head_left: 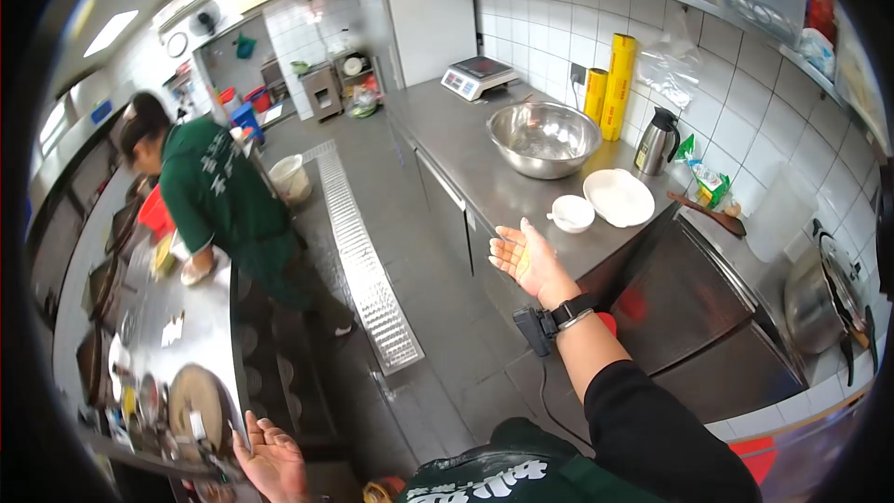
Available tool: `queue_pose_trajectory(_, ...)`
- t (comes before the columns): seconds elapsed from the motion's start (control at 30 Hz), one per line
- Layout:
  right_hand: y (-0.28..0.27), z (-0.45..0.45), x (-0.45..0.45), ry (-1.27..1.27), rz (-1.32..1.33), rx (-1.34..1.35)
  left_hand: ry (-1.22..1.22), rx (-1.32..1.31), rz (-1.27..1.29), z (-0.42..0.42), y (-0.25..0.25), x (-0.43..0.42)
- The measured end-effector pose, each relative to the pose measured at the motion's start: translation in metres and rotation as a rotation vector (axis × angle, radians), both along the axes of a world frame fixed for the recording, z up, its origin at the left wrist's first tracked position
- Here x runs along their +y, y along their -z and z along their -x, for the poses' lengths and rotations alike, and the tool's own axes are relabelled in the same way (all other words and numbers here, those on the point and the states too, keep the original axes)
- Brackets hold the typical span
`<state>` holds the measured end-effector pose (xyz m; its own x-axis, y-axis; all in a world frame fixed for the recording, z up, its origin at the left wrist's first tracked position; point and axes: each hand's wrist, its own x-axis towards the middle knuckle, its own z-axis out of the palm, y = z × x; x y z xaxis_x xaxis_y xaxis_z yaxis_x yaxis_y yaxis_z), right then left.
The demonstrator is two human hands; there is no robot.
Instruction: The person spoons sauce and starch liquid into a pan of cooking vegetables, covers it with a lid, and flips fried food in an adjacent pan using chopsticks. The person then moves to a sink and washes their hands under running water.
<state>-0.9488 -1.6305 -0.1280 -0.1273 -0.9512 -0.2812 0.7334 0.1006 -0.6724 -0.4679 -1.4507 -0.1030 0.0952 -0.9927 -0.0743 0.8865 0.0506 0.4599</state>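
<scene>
My right hand (pixel 527 259) is held out palm up with its fingers apart, and nothing lies in it. A strap with a black device sits on that wrist. Nearest to this hand are a small white bowl (pixel 571 214) and a white oval dish (pixel 619 197) on the steel counter (pixel 438 121). Low on the left, my left hand (pixel 270 458) also has spread fingers and an empty palm. It is close to a round wooden chopping board (pixel 196 407) on the left-hand worktop (pixel 198 317).
A large steel bowl (pixel 545 138), a scale (pixel 480 77), yellow film rolls (pixel 618 88) and a thermos (pixel 656 142) stand on the right counter. A pressure cooker (pixel 819 298) is at far right. A person (pixel 219 186) in green leans over the left worktop. A metal drain grate (pixel 363 256) runs along the floor.
</scene>
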Motion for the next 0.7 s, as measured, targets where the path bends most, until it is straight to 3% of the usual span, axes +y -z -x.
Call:
queue_pose_trajectory(0.27, 0.070, 0.087, -0.214, 0.424, -0.061, -0.293, 0.087, -0.125, 0.025, 0.060, -0.019, -0.237)
queue_pose_trajectory(0.4, 0.137, 0.153, -0.331, 0.622, -0.157, -0.401, 0.016, -0.145, -0.096, 0.065, -0.022, -0.330)
queue_pose_trajectory(0.47, 0.122, 0.167, -0.357, 0.762, -0.285, -0.294, -0.014, -0.185, -0.175, 0.076, -0.034, -0.372)
queue_pose_trajectory(0.53, 0.154, 0.199, -0.381, 0.761, -0.264, -0.305, -0.076, -0.171, -0.286, 0.082, -0.047, -0.408)
queue_pose_trajectory(0.6, 0.158, 0.204, -0.390, 0.714, -0.207, -0.161, -0.058, -0.047, -0.264, 0.073, -0.035, -0.452)
queue_pose_trajectory(0.67, 0.218, 0.248, -0.397, 0.549, -0.200, 0.620, -0.004, -0.075, -0.299, 0.052, -0.015, -0.505)
queue_pose_trajectory(0.7, 0.214, 0.243, -0.390, 0.547, -0.229, 0.653, 0.006, -0.113, -0.349, 0.046, -0.008, -0.536)
